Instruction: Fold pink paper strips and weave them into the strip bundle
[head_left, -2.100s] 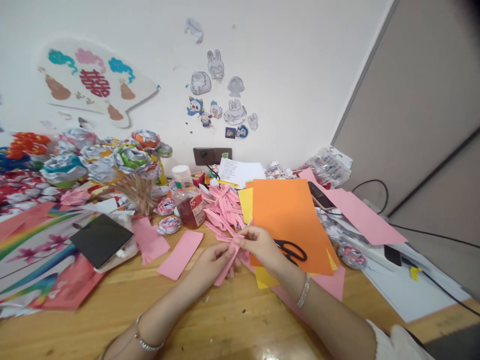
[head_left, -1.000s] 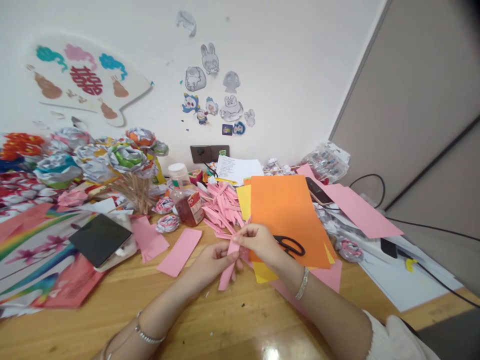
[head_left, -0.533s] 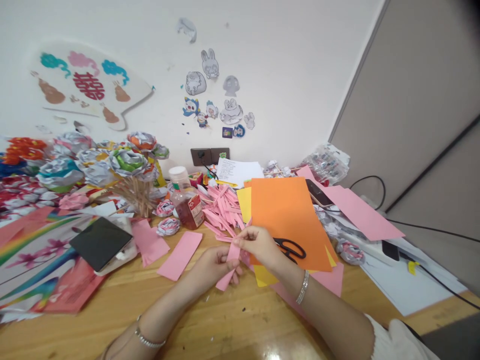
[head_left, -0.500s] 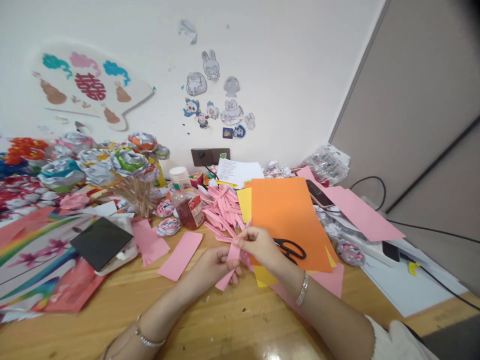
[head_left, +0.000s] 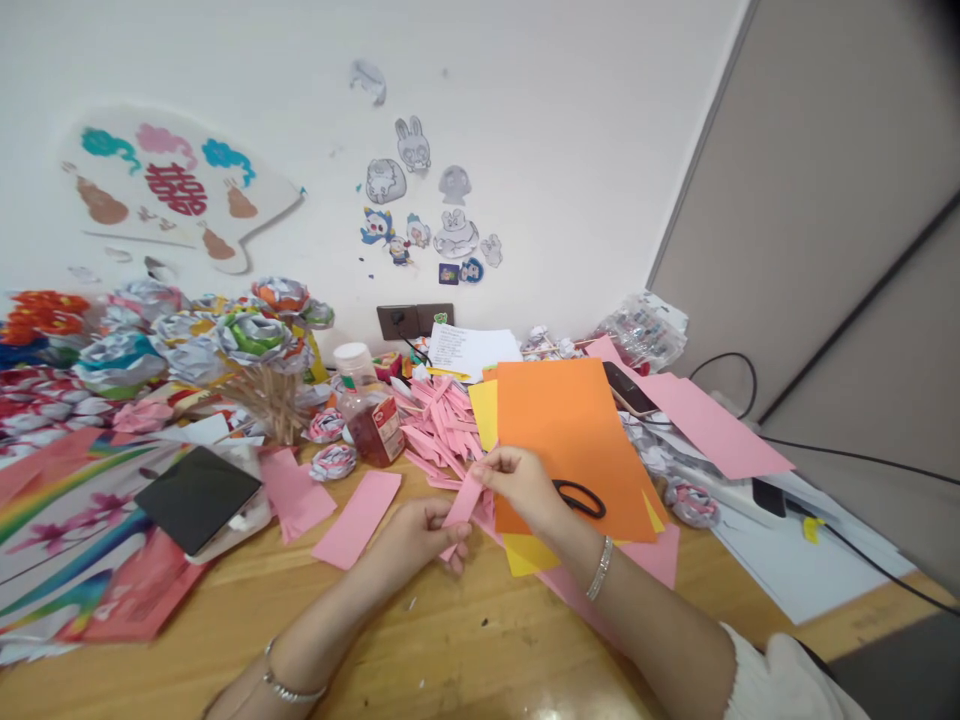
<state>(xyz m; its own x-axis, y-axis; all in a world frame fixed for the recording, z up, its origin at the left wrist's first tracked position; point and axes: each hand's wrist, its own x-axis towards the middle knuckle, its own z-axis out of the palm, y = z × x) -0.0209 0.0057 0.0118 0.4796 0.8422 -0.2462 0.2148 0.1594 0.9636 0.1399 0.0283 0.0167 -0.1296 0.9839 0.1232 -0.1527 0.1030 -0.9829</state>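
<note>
A narrow pink paper strip (head_left: 464,502) is stretched between my two hands, just above the table. My left hand (head_left: 421,535) pinches its lower end between thumb and fingers. At the upper end, my right hand (head_left: 517,482) is closed on the strip with thumb and forefinger. Behind my hands lies a heap of folded pink paper strips (head_left: 442,420). A flat pink paper rectangle (head_left: 358,518) rests left of my left hand. Scissors (head_left: 581,498) with black handles lie on orange paper (head_left: 562,410), partly hidden by my right hand.
A jar with red liquid (head_left: 369,420) stands behind the pink rectangle. Paper flowers on sticks (head_left: 259,345) bunch up at the back left. A black tablet-like object (head_left: 196,500) lies at left. On the right are a phone (head_left: 628,388), white sheets (head_left: 802,570) and cables.
My hands have drawn slightly farther apart along the strip, which shows more of its length between them. The whole view has shifted a little.
</note>
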